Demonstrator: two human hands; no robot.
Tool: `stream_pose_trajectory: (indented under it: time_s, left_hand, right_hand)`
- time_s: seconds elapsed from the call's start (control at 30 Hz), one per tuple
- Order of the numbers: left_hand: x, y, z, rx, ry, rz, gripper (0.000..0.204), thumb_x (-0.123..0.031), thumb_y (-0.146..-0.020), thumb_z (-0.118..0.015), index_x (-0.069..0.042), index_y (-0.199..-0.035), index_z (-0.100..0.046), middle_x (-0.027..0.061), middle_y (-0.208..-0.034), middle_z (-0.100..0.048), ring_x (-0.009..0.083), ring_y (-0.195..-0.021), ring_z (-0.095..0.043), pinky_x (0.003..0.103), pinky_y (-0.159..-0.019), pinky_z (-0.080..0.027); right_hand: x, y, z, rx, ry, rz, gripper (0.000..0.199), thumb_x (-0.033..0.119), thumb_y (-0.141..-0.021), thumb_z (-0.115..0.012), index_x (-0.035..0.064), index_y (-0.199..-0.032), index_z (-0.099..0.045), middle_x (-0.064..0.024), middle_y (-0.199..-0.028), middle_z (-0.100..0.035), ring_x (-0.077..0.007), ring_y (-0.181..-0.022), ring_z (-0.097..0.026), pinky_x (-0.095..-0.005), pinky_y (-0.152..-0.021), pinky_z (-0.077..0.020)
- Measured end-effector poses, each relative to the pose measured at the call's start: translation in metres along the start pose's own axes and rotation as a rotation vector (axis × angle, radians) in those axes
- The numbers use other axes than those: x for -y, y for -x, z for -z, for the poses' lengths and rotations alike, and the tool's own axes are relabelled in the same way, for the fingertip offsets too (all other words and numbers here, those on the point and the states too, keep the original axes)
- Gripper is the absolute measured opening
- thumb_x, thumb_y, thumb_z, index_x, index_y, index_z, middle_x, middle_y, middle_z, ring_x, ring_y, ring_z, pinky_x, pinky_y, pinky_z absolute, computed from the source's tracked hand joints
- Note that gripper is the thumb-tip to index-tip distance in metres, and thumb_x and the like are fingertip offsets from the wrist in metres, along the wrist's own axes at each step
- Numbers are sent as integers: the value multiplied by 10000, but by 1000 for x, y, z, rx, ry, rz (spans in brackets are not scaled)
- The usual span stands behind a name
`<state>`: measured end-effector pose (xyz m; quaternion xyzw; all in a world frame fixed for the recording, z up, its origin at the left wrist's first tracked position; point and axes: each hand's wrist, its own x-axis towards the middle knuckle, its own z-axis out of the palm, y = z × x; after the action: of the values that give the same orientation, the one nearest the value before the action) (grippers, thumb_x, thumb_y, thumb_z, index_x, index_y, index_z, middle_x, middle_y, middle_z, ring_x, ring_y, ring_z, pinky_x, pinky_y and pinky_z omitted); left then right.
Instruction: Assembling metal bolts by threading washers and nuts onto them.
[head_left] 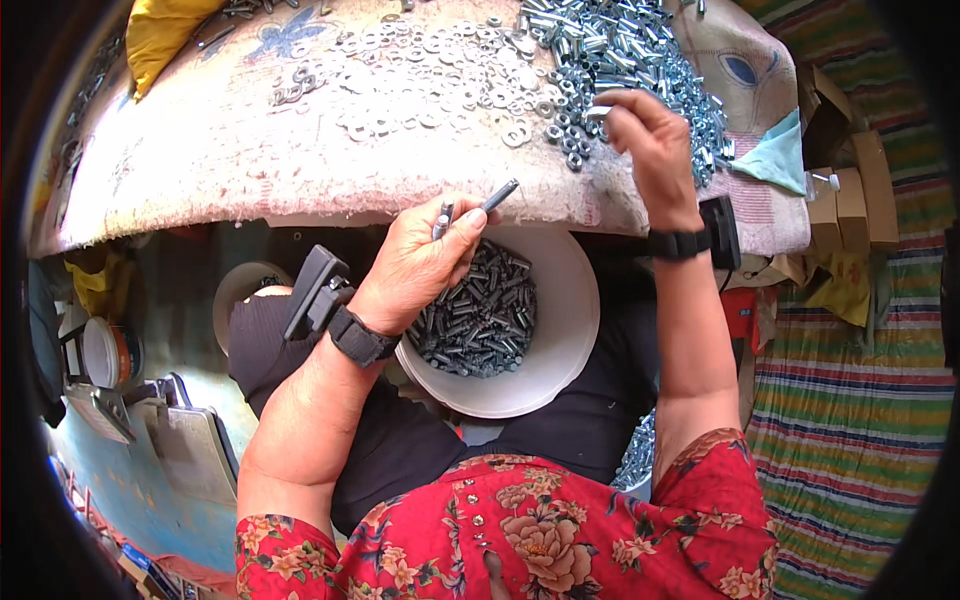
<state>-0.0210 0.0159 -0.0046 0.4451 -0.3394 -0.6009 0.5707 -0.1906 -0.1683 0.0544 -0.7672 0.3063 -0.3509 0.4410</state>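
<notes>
Above the white bowl (560,340) of bolts, your left hand (425,265) grips two bolts (470,212) while your right hand (655,150) pinches a nut (597,113) at the table (200,160).

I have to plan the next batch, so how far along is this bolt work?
Done: the round white bowl on the lap holds a heap of dark bolts. In hand: the left hand holds two bolts, and the right hand picks in the shiny nut pile. Left: that large pile and the scattered flat washers on the cloth.

Left hand (420,262) gripping bolts (470,212), right hand (650,150) picking nuts (640,60)
</notes>
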Motion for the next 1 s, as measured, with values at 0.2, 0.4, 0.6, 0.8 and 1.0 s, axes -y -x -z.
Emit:
stream_pose_trajectory:
  time_s: [0.2,0.4,0.6,0.8,1.0]
  left_hand:
    - [6,1,-2,113,-20,-3,227,-208,-920,-522,-27,-1035,-596,-56,-617,-459,21,-495,-388,170,-448,-310]
    - [-9,14,-9,69,-28,-69,323,-155,-893,-571,-19,-1185,-543,-45,-580,-494,10,-471,-403,175,-415,-320]
    - [-10,16,-2,111,-93,-46,290,-177,-876,-596,-31,-1126,-577,-14,-608,-557,16,-464,-437,170,-413,-339]
    - [-9,7,11,-100,100,-65,177,-194,-890,-569,-29,-946,-604,36,-649,-600,41,-441,-448,155,-403,-331]
    - [-13,8,14,-146,206,-21,177,-206,-892,-568,-38,-944,-583,42,-656,-596,43,-448,-445,153,-399,-318]
  right_hand:
    - [24,59,-28,330,-95,60,151,-29,-796,-568,-15,-925,-646,-57,-902,-589,-110,-861,-554,-212,-740,-433]
    - [31,71,-40,276,-350,-241,187,42,-842,-596,-5,-1017,-549,-9,-722,-559,-36,-542,-487,-171,-469,-374]
    - [29,69,-68,242,-331,-293,104,121,-868,-589,32,-823,-558,46,-568,-497,-22,-454,-411,-183,-397,-302]
    - [-9,-3,-47,26,644,267,124,151,-762,-647,46,-822,-669,-131,-720,-611,-235,-633,-608,-334,-571,-467]
    - [-26,-12,-50,153,876,295,145,48,-737,-604,22,-874,-646,-150,-832,-627,-293,-743,-608,-350,-668,-477]
